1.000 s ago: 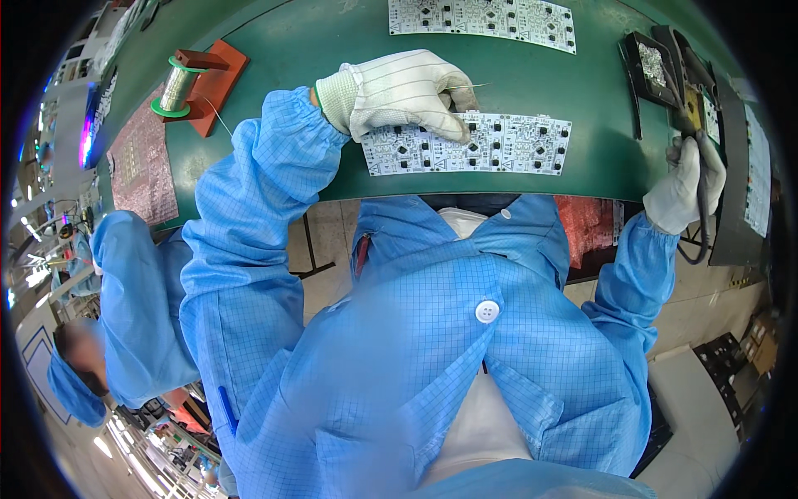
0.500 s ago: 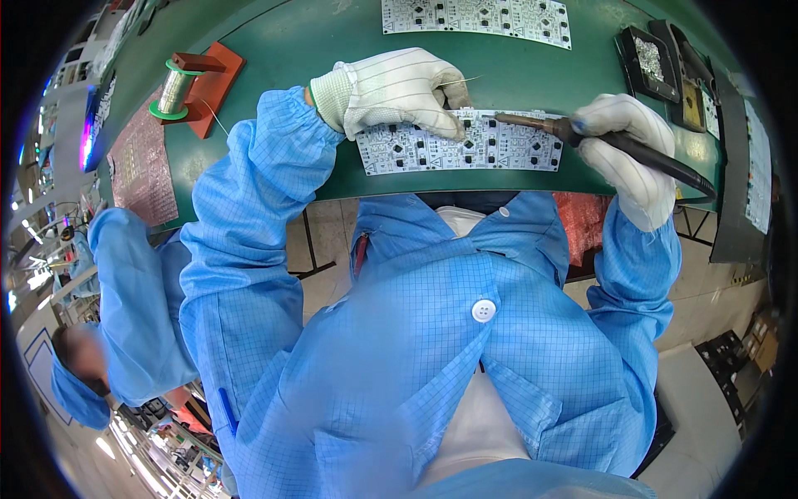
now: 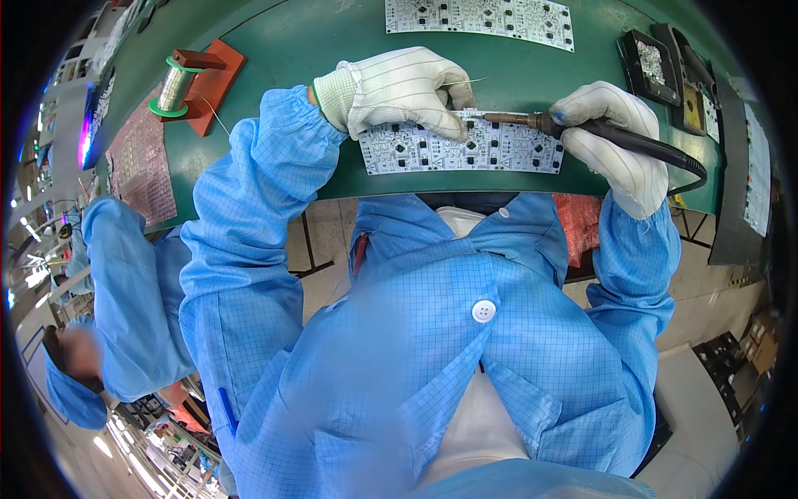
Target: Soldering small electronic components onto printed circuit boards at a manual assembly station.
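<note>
A white circuit board point(image 3: 507, 154) with small dark parts lies near the table's front edge. My gloved left hand point(image 3: 407, 91) is closed over its far left part, thumb low against the board. From its bent fingers sticks a thin strand of solder wire point(image 3: 470, 81). My gloved right hand point(image 3: 611, 137) grips the black handle of a soldering iron point(image 3: 648, 150). The iron's tip points left and meets the board's far edge, close to my left fingertips.
A solder spool point(image 3: 176, 87) stands on a red holder point(image 3: 218, 83) at left, beside pink bubble wrap point(image 3: 143, 162). Another white board point(image 3: 486, 21) lies at the back. An iron stand with a black tray point(image 3: 648, 66) sits at right. A co-worker point(image 3: 137, 291) is at left.
My right hand has moved the soldering iron a little to the left, bringing its tip nearer my left fingers. My left hand has barely shifted. The co-worker's head has moved slightly.
</note>
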The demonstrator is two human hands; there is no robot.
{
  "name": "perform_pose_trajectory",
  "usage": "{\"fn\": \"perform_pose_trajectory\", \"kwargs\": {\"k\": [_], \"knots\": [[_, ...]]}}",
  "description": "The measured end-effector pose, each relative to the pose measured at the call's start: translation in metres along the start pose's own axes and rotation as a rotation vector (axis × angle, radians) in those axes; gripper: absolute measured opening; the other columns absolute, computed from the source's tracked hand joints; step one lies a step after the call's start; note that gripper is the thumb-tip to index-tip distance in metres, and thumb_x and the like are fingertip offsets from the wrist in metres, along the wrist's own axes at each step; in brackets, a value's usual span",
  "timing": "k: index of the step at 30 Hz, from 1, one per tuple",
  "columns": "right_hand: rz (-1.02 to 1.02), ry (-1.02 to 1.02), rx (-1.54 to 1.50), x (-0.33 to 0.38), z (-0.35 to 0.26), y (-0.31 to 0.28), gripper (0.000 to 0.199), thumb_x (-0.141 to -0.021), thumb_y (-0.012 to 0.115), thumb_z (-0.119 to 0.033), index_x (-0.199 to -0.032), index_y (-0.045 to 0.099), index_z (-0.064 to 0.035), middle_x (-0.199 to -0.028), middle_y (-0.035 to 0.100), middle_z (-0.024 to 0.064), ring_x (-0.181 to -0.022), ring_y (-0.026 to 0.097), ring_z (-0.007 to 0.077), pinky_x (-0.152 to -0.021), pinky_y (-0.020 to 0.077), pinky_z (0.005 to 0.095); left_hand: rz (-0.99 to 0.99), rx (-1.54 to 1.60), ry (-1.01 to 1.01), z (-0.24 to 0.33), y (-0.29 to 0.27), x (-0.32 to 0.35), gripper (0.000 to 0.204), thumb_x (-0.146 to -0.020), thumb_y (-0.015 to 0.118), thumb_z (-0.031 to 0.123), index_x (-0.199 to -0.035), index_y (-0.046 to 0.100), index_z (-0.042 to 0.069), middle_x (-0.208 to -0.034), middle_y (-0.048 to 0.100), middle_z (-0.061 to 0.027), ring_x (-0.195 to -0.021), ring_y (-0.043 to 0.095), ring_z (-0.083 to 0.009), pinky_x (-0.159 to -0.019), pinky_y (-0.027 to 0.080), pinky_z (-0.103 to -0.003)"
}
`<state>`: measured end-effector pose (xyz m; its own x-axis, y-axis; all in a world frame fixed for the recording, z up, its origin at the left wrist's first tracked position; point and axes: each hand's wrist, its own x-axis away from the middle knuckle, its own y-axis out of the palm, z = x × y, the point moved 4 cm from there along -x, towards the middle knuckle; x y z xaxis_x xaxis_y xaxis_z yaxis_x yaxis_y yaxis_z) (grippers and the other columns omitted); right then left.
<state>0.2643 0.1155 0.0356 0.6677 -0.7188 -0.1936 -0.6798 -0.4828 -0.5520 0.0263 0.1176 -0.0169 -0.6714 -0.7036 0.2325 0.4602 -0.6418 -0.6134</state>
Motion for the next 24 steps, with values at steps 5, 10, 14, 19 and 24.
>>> {"fn": "perform_pose_trajectory", "kwargs": {"k": [5,10,14,19,24], "knots": [[0.037,0.014,-0.002,0.007,0.003,-0.003,0.019,-0.078,0.07,-0.012,-0.095,0.07,-0.0027,-0.09,0.07,0.0077,-0.078,0.067,0.0192,-0.071,0.0525,0.0318,-0.007,0.024,-0.027,0.005,0.002,-0.002,0.048,-0.076,0.081,0.039,-0.102,0.07,0.0,-0.08,0.065,-0.0105,-0.074,0.061,-0.0218,-0.069,0.049,-0.034],[0.299,0.076,-0.355,0.031,0.008,-0.01,0.023,-0.084,0.066,-0.006,-0.106,0.069,-0.0008,-0.091,0.071,0.0084,-0.077,0.065,0.0139,-0.068,0.0513,0.0276,0.022,-0.014,-0.051,0.017,0.0,0.004,0.045,-0.076,0.08,0.037,-0.102,0.071,0.001,-0.079,0.065,-0.011,-0.073,0.062,-0.023,-0.068,0.05,-0.034],[0.783,0.394,-0.157,0.068,0.026,-0.023,0.031,-0.101,0.06,-0.024,-0.121,0.067,-0.0027,-0.089,0.072,0.0129,-0.069,0.064,0.0122,-0.059,0.0484,0.0221,0.292,-0.167,0.099,0.05,-0.003,0.021,0.034,-0.074,0.081,0.027,-0.099,0.074,0.006,-0.078,0.065,-0.0083,-0.072,0.063,-0.0241,-0.065,0.051,-0.035],[0.672,0.308,-0.337,0.074,0.04,-0.006,0.053,-0.1,0.06,-0.048,-0.123,0.055,-0.0004,-0.109,0.071,0.0227,-0.104,0.07,0.0261,-0.092,0.0542,0.0352,0.676,-0.513,0.309,0.082,0.02,0.044,0.026,-0.07,0.08,0.013,-0.096,0.077,0.015,-0.073,0.062,-0.0014,-0.069,0.062,-0.0183,-0.057,0.051,-0.031],[0.641,0.291,-0.632,0.077,0.032,0.022,0.026,-0.097,0.062,-0.007,-0.121,0.055,-0.0036,-0.106,0.073,0.0184,-0.106,0.069,0.0226,-0.098,0.053,0.0345,0.778,-0.776,0.422,0.078,0.046,0.051,0.036,-0.07,0.081,0.015,-0.106,0.075,0.016,-0.077,0.058,-0.001,-0.068,0.062,-0.0176,-0.054,0.05,-0.031]]}}
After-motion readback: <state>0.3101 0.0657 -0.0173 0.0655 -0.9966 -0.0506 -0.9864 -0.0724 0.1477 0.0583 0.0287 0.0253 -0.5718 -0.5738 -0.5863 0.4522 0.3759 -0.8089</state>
